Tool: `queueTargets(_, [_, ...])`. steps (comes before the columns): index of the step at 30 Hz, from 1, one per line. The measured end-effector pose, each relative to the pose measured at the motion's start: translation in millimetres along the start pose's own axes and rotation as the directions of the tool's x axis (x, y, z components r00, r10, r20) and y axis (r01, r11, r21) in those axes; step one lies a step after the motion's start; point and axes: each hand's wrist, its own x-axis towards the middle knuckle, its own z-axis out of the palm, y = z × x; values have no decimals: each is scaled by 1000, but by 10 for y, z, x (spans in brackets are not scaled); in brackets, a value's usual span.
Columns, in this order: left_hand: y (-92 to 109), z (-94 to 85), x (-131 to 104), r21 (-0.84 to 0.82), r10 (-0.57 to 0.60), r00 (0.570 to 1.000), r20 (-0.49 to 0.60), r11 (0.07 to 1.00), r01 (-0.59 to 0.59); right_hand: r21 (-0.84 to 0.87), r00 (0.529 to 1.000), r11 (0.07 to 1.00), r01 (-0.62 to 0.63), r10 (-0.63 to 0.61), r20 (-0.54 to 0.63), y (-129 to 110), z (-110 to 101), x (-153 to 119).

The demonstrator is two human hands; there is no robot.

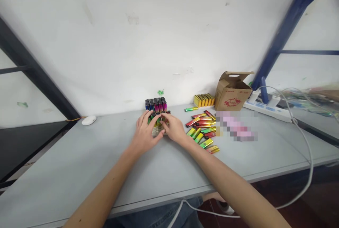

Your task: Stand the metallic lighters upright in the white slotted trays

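Observation:
Both hands are over a light tray [156, 132] that holds upright green and yellow lighters with black tops. My left hand [144, 130] rests at the tray's left side, fingers apart, its fingertips touching the lighters' tops. My right hand [172, 126] is at the right side, thumb and index finger pinched at a lighter's top; what lies between them is too small to make out. Right behind the tray stands a block of blue, purple and pink lighters [156, 105]. Loose red, green and gold lighters [202, 124] lie to the right of my right hand.
An open cardboard box [232, 93] stands at the back right, beside a block of yellow lighters [203, 100]. A power strip [267, 109] with white cables lies farther right. A white rounded device [89, 120] is at the left. A blurred pink patch [237, 125] covers something.

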Motion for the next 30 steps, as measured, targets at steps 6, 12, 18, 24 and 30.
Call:
queueTargets(6, [-8, 20, -6, 19, -35, 999, -8, 999, 35, 58, 999, 998, -19, 21, -34, 141, -374, 148])
queueTargets(12, [-15, 41, -20, 13, -44, 998, 34, 999, 44, -65, 982, 985, -159, 151, -111, 522, -728, 187])
queueTargets(18, [-43, 49, -26, -24, -24, 999, 41, 999, 25, -159, 963, 952, -261, 245, -113, 760, -802, 184])
queueTargets(24, [-37, 50, -12, -71, 53, 997, 52, 996, -49, -199, 969, 949, -245, 233, -82, 1025, -954, 130])
queueTargets(30, [-38, 53, 2, -21, 46, 999, 4, 999, -46, -209, 972, 949, -235, 230, -46, 1103, -980, 95])
